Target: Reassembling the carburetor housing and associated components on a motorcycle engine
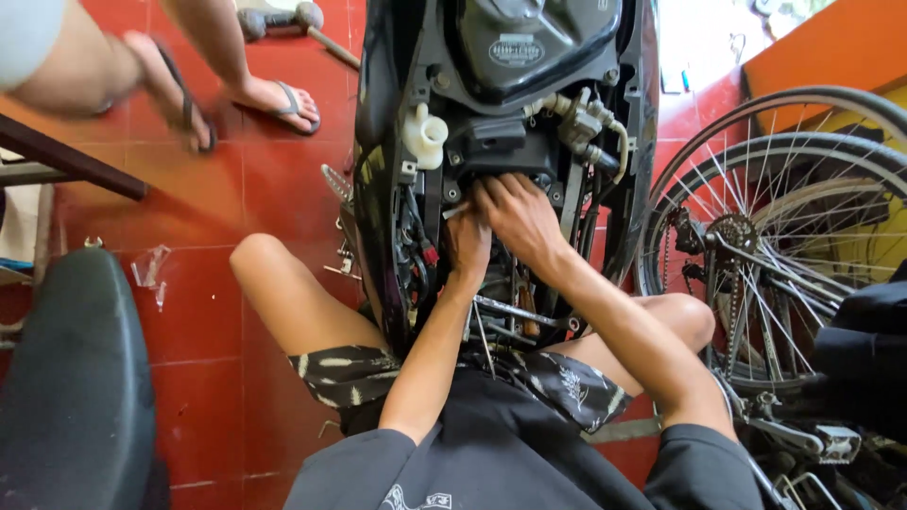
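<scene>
Hands meet inside the open frame of a black motorbike, which stands on the red tile floor between the person's bent knees. Left hand is curled down among wires and metal parts, w/ fingers hidden, so I cannot tell if it holds something. Right hand lies just beside it, touching it, fingers bent and pressed on a black box part under the tank area; what they grip, if anything, is not visible. White plastic cap sits left of that box, grey connectors on the right. Bicycle wheel w/ chain and sprocket stands close at the right side. Black seat is at lower left. Another person's feet in sandals stand at top left, well apart.
</scene>
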